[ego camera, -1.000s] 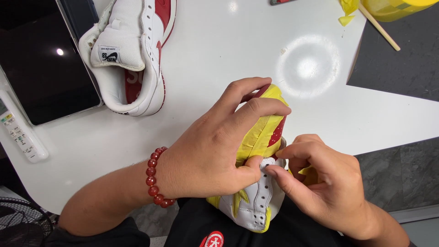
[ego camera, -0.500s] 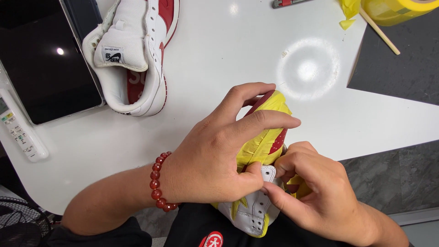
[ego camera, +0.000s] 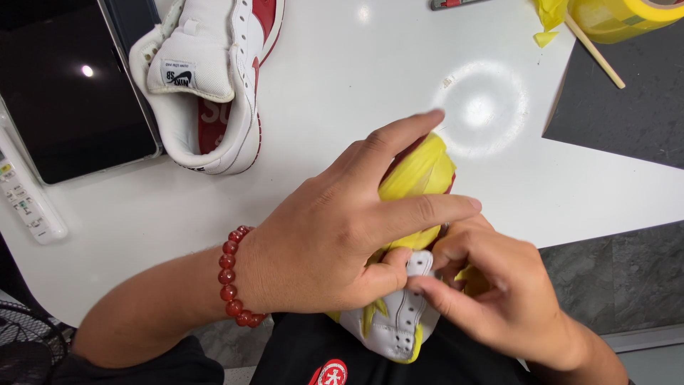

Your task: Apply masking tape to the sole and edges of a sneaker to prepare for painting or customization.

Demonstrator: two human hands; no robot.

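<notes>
A white and red sneaker [ego camera: 399, 321] partly wrapped in yellow masking tape [ego camera: 420, 175] rests against my lap at the table's near edge. My left hand [ego camera: 335, 235] lies over its top, thumb pressing by the lace eyelets, fingers spread along the taped toe. My right hand [ego camera: 491, 292] pinches the white eyelet panel and the tape at the shoe's right side. A red bead bracelet [ego camera: 234, 274] circles my left wrist. Much of the shoe is hidden under both hands.
A second white and red sneaker [ego camera: 214, 85] lies at the back left of the white table [ego camera: 342, 100]. A black tablet [ego camera: 71, 93] and a white remote [ego camera: 25, 199] sit at the left. A yellow tape roll [ego camera: 627, 14], a wooden stick [ego camera: 595, 51] and a dark mat [ego camera: 627, 107] are at the back right.
My left index finger has lifted and stretched out over the taped toe. My right fingers have shifted a little on the eyelet panel. The shoe stays in place.
</notes>
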